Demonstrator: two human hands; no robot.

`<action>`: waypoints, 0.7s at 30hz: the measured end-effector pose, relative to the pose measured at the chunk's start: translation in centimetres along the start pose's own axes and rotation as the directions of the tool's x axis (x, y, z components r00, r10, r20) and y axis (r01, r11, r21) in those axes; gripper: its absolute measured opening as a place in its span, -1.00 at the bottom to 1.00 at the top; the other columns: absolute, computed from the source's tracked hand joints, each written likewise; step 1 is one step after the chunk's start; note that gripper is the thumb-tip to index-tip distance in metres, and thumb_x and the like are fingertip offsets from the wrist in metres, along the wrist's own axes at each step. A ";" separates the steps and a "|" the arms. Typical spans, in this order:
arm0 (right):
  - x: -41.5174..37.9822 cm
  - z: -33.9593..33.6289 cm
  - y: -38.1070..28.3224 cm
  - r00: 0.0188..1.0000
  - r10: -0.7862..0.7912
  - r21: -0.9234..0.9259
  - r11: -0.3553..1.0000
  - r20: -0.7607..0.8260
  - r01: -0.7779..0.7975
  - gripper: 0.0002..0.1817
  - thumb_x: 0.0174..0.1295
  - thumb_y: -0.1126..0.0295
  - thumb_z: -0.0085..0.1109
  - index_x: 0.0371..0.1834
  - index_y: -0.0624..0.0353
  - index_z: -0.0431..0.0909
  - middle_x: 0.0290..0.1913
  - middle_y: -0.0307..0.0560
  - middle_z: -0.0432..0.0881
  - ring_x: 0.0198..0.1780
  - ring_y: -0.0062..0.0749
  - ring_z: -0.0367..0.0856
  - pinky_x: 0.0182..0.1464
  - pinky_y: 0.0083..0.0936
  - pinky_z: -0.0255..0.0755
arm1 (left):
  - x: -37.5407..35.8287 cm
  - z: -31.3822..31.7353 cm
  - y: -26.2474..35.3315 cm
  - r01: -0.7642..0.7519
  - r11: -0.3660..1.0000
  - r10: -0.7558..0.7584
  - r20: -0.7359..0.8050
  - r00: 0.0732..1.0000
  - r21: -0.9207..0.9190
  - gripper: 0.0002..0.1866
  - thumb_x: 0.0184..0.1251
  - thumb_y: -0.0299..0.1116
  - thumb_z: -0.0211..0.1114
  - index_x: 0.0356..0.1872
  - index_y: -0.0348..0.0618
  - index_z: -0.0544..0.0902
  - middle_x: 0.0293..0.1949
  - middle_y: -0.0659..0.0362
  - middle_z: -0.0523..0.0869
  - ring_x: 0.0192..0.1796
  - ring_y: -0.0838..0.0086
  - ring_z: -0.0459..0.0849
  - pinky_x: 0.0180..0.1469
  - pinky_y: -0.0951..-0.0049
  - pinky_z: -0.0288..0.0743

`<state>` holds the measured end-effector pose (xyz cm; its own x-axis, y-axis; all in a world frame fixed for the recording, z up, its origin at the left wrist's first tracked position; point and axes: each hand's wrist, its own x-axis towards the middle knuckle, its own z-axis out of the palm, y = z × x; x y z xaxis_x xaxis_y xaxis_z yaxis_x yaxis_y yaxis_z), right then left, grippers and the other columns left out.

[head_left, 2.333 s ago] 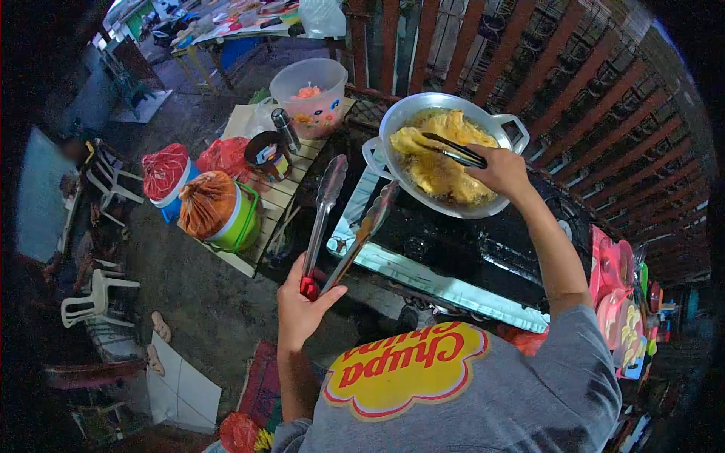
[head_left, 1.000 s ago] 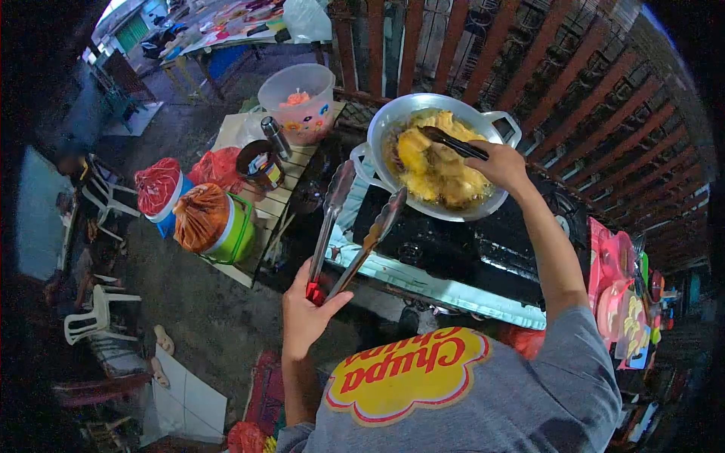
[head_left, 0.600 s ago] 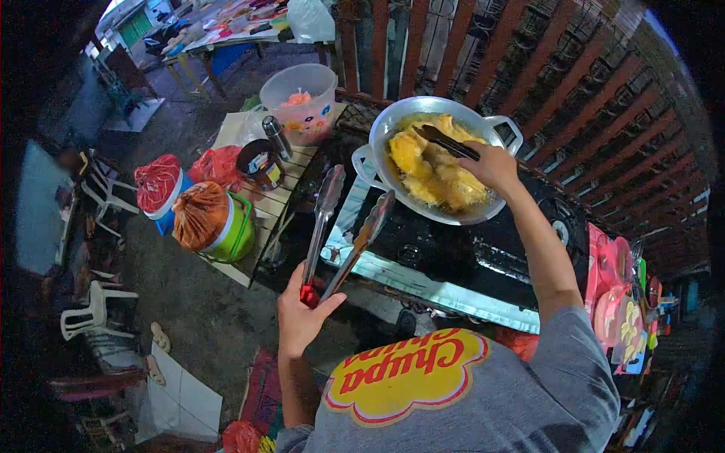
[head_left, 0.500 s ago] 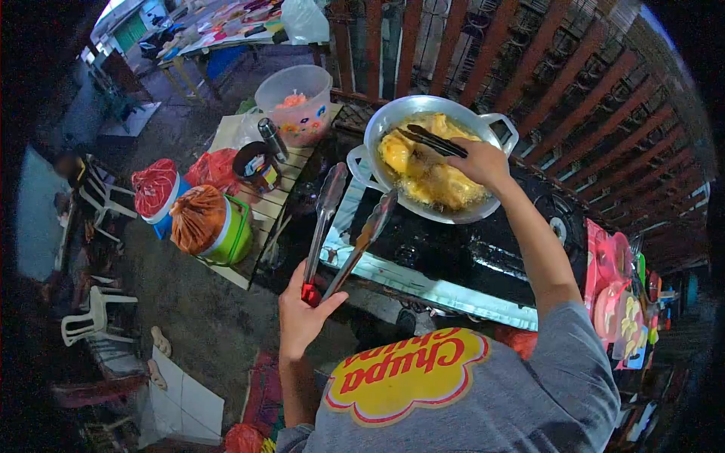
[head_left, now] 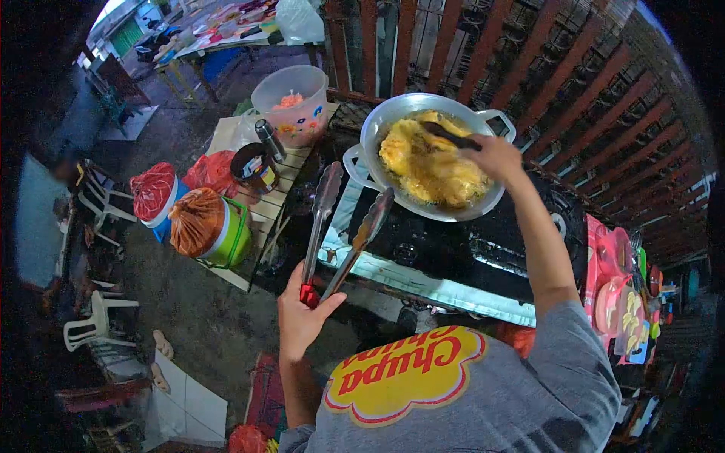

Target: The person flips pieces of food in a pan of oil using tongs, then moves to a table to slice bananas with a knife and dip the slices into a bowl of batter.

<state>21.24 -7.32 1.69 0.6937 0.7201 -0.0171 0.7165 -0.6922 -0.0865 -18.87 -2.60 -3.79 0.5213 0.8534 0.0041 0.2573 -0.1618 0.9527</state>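
Observation:
My left hand (head_left: 303,311) is closed around the lower end of long metal tongs (head_left: 322,211), whose two arms spread apart and point up over the stove edge with nothing between the tips. Above and to the right, my right hand (head_left: 495,158) grips dark tongs (head_left: 451,135), slightly blurred, reaching into the wide two-handled aluminium pan (head_left: 371,134). Golden battered pieces (head_left: 404,142) fry there in bubbling oil, and the dark tips overlap their upper edge. The pan sits on a black stove (head_left: 438,253).
Left of the stove, a slatted bench (head_left: 266,220) carries a clear tub (head_left: 306,90), a flask (head_left: 269,139), a dark round container (head_left: 254,167) and a green-white bucket (head_left: 228,232). Wooden railing (head_left: 498,64) stands behind the pan. Pink containers (head_left: 612,291) are at the right.
My right hand has moved slightly right with the dark tongs, their tips shifting from the pan's left side toward its upper middle. The left hand keeps hold of the metal tongs.

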 end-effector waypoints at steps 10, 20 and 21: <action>0.4 -0.8 2.8 1.000 -0.005 -0.061 0.998 0.005 0.005 -0.45 -0.04 -0.15 0.15 0.04 -0.24 0.56 -0.11 -0.07 0.65 -0.06 -0.12 0.61 -0.03 -0.25 0.49 | 0.1 0.5 0.6 0.041 0.997 -0.040 0.018 0.999 -0.070 -0.28 -0.11 -0.48 0.50 0.19 -0.21 0.40 -0.34 0.28 0.58 -0.34 0.68 0.52 -0.30 0.64 0.43; 0.5 -0.3 4.0 0.990 -0.081 -0.298 0.953 -0.112 0.044 -0.61 -0.02 0.03 0.16 -0.10 -0.18 0.62 -0.28 -0.10 0.68 -0.18 -0.16 0.65 -0.21 -0.25 0.54 | 0.2 0.8 0.9 0.051 0.998 -0.050 0.026 0.998 -0.022 -0.29 -0.11 -0.50 0.50 0.17 -0.20 0.42 -0.34 0.28 0.59 -0.34 0.68 0.51 -0.29 0.63 0.44; 0.0 -0.8 4.3 0.978 -0.122 -0.270 0.960 -0.167 0.074 -0.59 -0.03 0.04 0.17 -0.06 -0.19 0.61 -0.30 -0.08 0.68 -0.22 -0.14 0.66 -0.22 -0.25 0.54 | 0.2 0.7 1.0 0.034 0.999 -0.035 0.021 0.999 0.013 -0.29 -0.11 -0.50 0.50 0.17 -0.20 0.41 -0.35 0.28 0.59 -0.34 0.68 0.51 -0.29 0.63 0.43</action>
<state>24.35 -10.35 2.16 0.6035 0.7812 0.1598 0.7591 -0.6242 0.1850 -17.90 -2.94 -3.10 0.5287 0.8481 -0.0351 0.2856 -0.1388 0.9483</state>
